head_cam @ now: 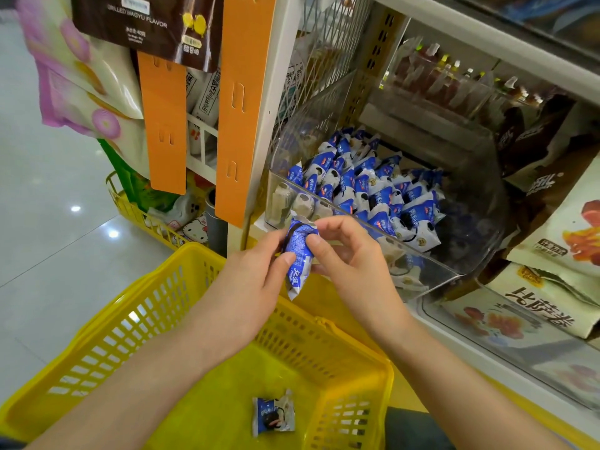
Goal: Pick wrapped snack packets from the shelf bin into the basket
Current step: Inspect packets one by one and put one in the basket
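A blue and white wrapped snack packet (298, 254) hangs upright above the far rim of the yellow basket (136, 323). My left hand (250, 284) pinches its left side with thumb and fingers. My right hand (347, 254) pinches its right side and top. One more packet (273, 412) lies flat on the basket floor. The clear plastic shelf bin (470, 222) just beyond my hands holds several packets (367, 190) of the same kind, heaped toward its left half.
Large snack bags (558, 241) stand on the shelf to the right of the bin. Orange hanging strips (242, 108) and hanging bags (81, 69) flank the shelf post. A second yellow basket (136, 212) with goods sits on the tiled floor at the left.
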`<move>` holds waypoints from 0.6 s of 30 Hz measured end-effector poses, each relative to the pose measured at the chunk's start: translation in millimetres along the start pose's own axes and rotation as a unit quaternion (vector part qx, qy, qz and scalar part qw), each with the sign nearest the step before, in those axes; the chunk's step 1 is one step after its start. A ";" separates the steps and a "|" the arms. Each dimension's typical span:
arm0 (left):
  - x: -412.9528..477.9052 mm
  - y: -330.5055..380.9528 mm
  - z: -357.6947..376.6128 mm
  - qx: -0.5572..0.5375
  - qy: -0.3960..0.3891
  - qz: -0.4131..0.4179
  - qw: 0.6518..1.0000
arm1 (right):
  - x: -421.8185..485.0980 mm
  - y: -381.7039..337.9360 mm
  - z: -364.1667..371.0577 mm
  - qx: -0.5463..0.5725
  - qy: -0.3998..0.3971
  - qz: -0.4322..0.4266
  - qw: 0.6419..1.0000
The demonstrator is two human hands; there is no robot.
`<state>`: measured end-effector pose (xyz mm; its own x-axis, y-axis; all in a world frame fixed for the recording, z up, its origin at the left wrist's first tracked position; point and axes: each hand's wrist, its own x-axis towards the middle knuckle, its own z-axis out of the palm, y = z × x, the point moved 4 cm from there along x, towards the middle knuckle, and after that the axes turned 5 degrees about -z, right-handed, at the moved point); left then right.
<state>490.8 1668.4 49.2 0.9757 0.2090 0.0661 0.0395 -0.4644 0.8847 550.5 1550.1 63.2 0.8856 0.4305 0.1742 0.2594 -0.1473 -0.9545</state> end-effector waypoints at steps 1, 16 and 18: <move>0.0 0.0 -0.3 -0.002 0.002 -0.001 1.000 | 0.0 -0.3 0.5 0.001 -0.003 0.001 1.000; 0.4 -0.5 -8.7 0.002 0.077 0.013 0.997 | -2.8 -2.8 6.4 0.022 -0.015 0.013 1.000; 0.9 -1.7 -9.6 0.005 0.090 0.011 0.996 | -2.7 -3.2 8.3 0.020 -0.015 0.011 1.000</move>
<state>489.6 1677.6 52.2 0.9220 0.3486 0.1684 0.0210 -0.4795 0.8773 544.1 1556.8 63.8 0.8787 0.4541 0.1473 0.2247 -0.1212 -0.9669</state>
